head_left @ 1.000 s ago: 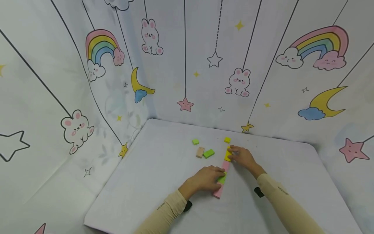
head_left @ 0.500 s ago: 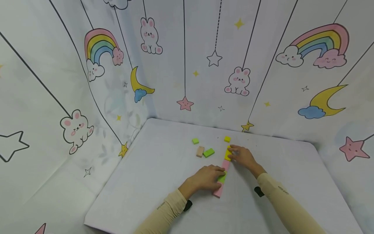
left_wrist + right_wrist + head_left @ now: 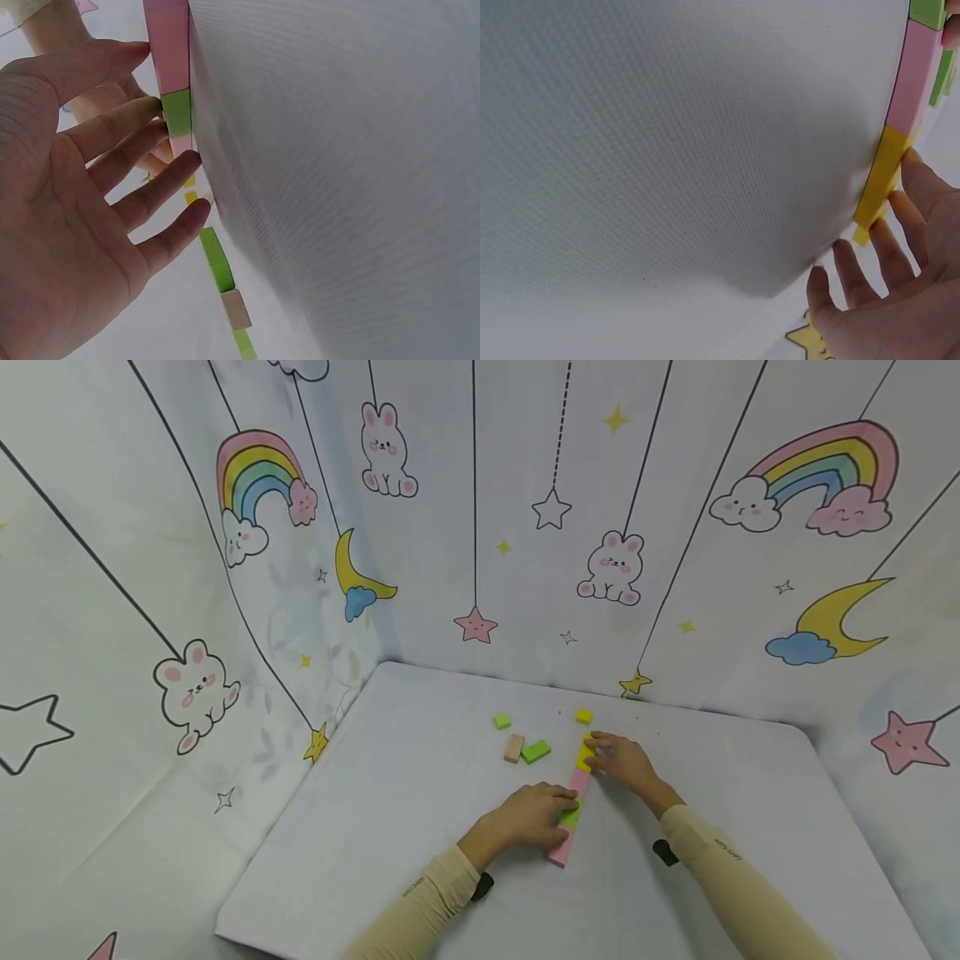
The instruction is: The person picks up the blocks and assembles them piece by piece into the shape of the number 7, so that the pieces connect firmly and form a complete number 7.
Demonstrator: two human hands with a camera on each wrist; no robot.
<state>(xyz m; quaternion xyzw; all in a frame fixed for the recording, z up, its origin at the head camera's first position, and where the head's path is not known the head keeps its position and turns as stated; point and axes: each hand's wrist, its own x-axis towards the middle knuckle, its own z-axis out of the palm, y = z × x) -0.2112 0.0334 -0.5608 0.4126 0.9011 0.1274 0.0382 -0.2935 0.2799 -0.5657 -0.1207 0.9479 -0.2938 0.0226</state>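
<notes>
A straight row of wooden blocks lies on the white tabletop in the head view. From near to far come a pink block (image 3: 559,853), a green block (image 3: 570,817), another pink block (image 3: 579,782) and a yellow block (image 3: 583,760). My left hand (image 3: 527,817) rests its fingertips on the row around the green block. In the left wrist view its thumb touches the near pink block (image 3: 171,52), and the other fingers are loosely extended. My right hand (image 3: 626,763) touches the yellow block (image 3: 882,176) with thumb and index fingertips, its remaining fingers spread past the block's far end.
A small yellow block (image 3: 583,717) sits just beyond the row's far end. Left of the row lie a loose green block (image 3: 536,752), a plain wood block (image 3: 513,748) and a small green block (image 3: 502,721). Printed cloth walls (image 3: 442,552) rise behind the table (image 3: 360,827).
</notes>
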